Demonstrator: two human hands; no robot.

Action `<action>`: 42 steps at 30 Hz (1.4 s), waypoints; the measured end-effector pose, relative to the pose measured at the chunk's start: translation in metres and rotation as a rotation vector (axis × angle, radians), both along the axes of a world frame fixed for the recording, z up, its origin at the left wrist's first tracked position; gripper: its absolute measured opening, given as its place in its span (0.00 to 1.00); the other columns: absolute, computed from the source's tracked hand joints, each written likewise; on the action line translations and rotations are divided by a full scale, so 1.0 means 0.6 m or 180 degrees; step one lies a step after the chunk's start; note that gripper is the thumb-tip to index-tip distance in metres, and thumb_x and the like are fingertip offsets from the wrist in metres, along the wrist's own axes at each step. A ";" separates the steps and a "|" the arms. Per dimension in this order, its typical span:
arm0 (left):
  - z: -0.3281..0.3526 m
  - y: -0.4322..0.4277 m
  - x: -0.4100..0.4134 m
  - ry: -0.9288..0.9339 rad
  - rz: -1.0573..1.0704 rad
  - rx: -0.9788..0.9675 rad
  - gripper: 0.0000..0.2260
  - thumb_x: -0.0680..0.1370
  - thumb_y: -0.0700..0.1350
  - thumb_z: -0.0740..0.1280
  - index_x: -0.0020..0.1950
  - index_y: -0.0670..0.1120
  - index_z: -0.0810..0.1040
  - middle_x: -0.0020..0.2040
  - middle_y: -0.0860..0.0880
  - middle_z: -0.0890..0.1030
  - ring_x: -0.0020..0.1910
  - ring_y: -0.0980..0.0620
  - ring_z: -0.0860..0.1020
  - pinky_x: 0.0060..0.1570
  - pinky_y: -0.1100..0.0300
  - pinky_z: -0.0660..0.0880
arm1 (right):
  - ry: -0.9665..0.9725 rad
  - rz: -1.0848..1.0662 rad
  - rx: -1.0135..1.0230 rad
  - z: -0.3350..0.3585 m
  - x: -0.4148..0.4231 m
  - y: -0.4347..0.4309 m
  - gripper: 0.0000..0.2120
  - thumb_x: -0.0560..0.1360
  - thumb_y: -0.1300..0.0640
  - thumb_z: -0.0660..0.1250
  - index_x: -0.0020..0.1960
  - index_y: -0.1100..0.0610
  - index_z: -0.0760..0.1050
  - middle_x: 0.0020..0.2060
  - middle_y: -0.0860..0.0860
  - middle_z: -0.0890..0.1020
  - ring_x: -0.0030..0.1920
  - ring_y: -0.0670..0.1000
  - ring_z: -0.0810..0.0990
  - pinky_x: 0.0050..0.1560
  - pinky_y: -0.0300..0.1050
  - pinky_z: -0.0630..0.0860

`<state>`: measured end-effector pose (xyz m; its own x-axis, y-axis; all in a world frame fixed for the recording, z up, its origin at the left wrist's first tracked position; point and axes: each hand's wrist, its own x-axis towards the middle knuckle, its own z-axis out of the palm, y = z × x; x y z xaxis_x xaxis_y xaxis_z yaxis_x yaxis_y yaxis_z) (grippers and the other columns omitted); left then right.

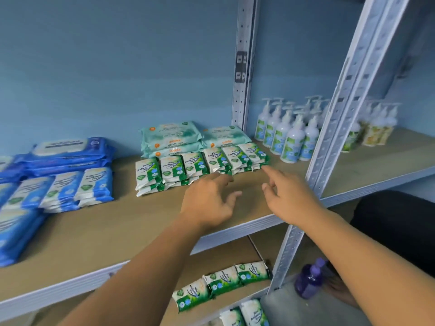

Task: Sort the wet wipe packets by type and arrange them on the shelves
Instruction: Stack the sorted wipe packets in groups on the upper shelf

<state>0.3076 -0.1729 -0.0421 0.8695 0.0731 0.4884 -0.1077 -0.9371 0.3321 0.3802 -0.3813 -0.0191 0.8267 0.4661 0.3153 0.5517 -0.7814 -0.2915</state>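
**A:** Well, both hands are up over the middle shelf (113, 231). Left hand (209, 203) and right hand (290, 200) each show a wide, loose grip, fingers spread, holding nothing.

**B:** And look where they hover: just in front of the green pine packets (202, 164), that row two layers high. The right index finger (267, 169) points at the row's right end. It's close, but I can't tell whether it's touching.

**A:** Sensible layout, that. Small green ones stand at the front and the big mint packs (171, 137) lie flat behind, so both labels read from the front.

**B:** The blues sit apart too. The large blue packs (70, 152) are at the back left, with the small blue packets (77, 187) before them. It's type by type, with bare board between the groups.

**A:** Not finished, I'd say. More green packets (221, 282) lie down on the lower shelf (235, 257), near a purple bottle (308, 281).

**B:** Those would belong up in this row, I reckon. The pump bottles (287, 135) stand past the upright (329, 142), in a bay of their own.
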 end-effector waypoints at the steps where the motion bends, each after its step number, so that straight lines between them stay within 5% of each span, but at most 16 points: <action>1: 0.003 -0.002 -0.024 0.0045 -0.0010 -0.0069 0.21 0.75 0.64 0.61 0.62 0.54 0.78 0.54 0.54 0.83 0.50 0.48 0.81 0.48 0.54 0.79 | 0.0115 -0.0002 -0.0003 0.002 -0.018 -0.014 0.23 0.82 0.47 0.58 0.76 0.49 0.67 0.53 0.53 0.82 0.57 0.59 0.79 0.56 0.52 0.76; 4: 0.014 -0.006 -0.094 0.0052 -0.0009 -0.0116 0.19 0.76 0.63 0.62 0.62 0.56 0.77 0.52 0.57 0.83 0.49 0.50 0.81 0.45 0.57 0.78 | 0.0317 0.0040 0.0081 0.009 -0.075 -0.050 0.19 0.82 0.47 0.58 0.72 0.47 0.73 0.57 0.51 0.83 0.58 0.56 0.80 0.58 0.51 0.77; 9: 0.022 -0.016 -0.192 0.0224 -0.0005 -0.0323 0.16 0.77 0.60 0.64 0.62 0.57 0.78 0.50 0.59 0.82 0.47 0.53 0.80 0.47 0.56 0.78 | 0.0469 -0.0099 0.0053 0.001 -0.168 -0.103 0.14 0.80 0.49 0.62 0.64 0.47 0.79 0.48 0.50 0.85 0.48 0.53 0.82 0.51 0.50 0.80; 14: 0.006 -0.020 -0.260 0.0571 0.0058 -0.0792 0.14 0.76 0.55 0.64 0.60 0.55 0.81 0.46 0.57 0.83 0.44 0.53 0.80 0.47 0.55 0.78 | 0.1080 -0.0508 0.0090 -0.016 -0.222 -0.141 0.14 0.78 0.52 0.65 0.62 0.47 0.81 0.53 0.50 0.84 0.51 0.52 0.83 0.52 0.45 0.78; 21: -0.054 -0.033 -0.301 0.1537 0.0081 -0.0872 0.15 0.78 0.52 0.63 0.62 0.53 0.80 0.50 0.53 0.84 0.47 0.52 0.81 0.51 0.55 0.79 | 0.1894 -0.0410 -0.1339 -0.074 -0.267 -0.142 0.21 0.70 0.57 0.62 0.61 0.50 0.80 0.59 0.53 0.81 0.55 0.55 0.81 0.56 0.45 0.80; 26: -0.123 -0.051 -0.300 0.2040 0.0235 -0.0995 0.18 0.78 0.51 0.61 0.66 0.51 0.78 0.56 0.49 0.84 0.48 0.49 0.80 0.52 0.58 0.78 | 0.2257 -0.0363 -0.1674 -0.115 -0.269 -0.135 0.20 0.73 0.59 0.60 0.63 0.53 0.79 0.60 0.54 0.80 0.57 0.54 0.80 0.58 0.44 0.79; 30: -0.194 -0.066 -0.295 0.2372 0.0405 -0.1202 0.19 0.76 0.51 0.62 0.66 0.50 0.78 0.57 0.47 0.83 0.55 0.45 0.80 0.55 0.54 0.78 | 0.2468 -0.0323 -0.1873 -0.161 -0.266 -0.129 0.14 0.73 0.61 0.59 0.55 0.54 0.78 0.52 0.53 0.80 0.53 0.54 0.80 0.46 0.38 0.75; 35: -0.278 -0.064 -0.271 0.2728 0.0576 -0.1659 0.20 0.78 0.50 0.63 0.70 0.50 0.75 0.59 0.47 0.82 0.56 0.48 0.78 0.54 0.62 0.72 | 0.2830 -0.0436 -0.1891 -0.231 -0.230 -0.127 0.22 0.74 0.61 0.59 0.66 0.58 0.77 0.61 0.57 0.80 0.55 0.55 0.81 0.55 0.42 0.78; 42: -0.392 -0.060 -0.243 0.2970 0.0772 -0.1981 0.18 0.77 0.47 0.63 0.67 0.47 0.77 0.50 0.47 0.83 0.48 0.49 0.78 0.43 0.64 0.68 | 0.3245 -0.0932 -0.1562 -0.341 -0.170 -0.132 0.17 0.79 0.57 0.60 0.66 0.56 0.76 0.61 0.56 0.79 0.52 0.53 0.80 0.39 0.39 0.72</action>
